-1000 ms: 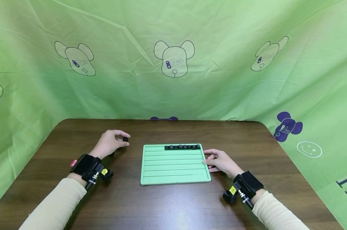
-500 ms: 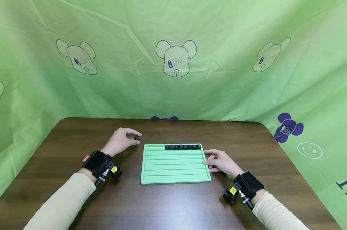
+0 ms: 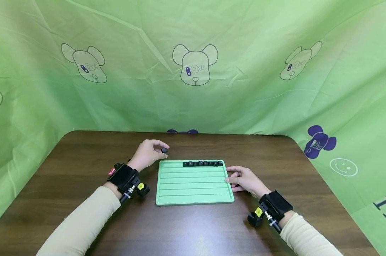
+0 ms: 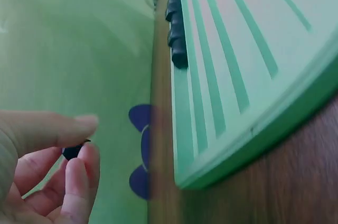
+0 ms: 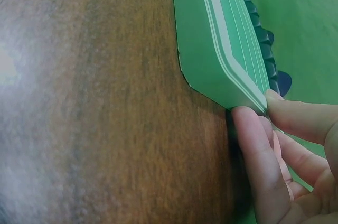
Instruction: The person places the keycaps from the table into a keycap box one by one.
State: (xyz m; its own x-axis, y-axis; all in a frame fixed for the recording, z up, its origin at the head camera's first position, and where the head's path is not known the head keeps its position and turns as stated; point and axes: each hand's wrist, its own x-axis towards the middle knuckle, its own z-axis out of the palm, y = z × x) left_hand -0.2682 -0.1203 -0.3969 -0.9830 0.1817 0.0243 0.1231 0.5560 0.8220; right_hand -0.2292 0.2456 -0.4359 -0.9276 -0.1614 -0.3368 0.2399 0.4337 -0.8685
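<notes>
A small black keycap (image 3: 164,150) is pinched between the thumb and fingers of my left hand (image 3: 147,153), held just beyond the far left corner of a green ridged tray (image 3: 193,186). In the left wrist view the fingers partly cover that keycap (image 4: 73,151). Along the tray's far ridge, toward the right, sits a row of several black keycaps (image 3: 202,163). My right hand (image 3: 245,180) holds the tray's right edge. The right wrist view has its thumb (image 5: 296,118) on the rim and fingertips against the side.
The brown wooden table (image 3: 193,231) lies under the tray. A green curtain (image 3: 132,89) with bear drawings hangs behind the table and along its sides. Each wrist wears a black strap (image 3: 123,177) with a small camera.
My left hand has carried the keycap rightward and slightly away, from the left of the tray to its far left corner. My right hand and the tray have stayed in place.
</notes>
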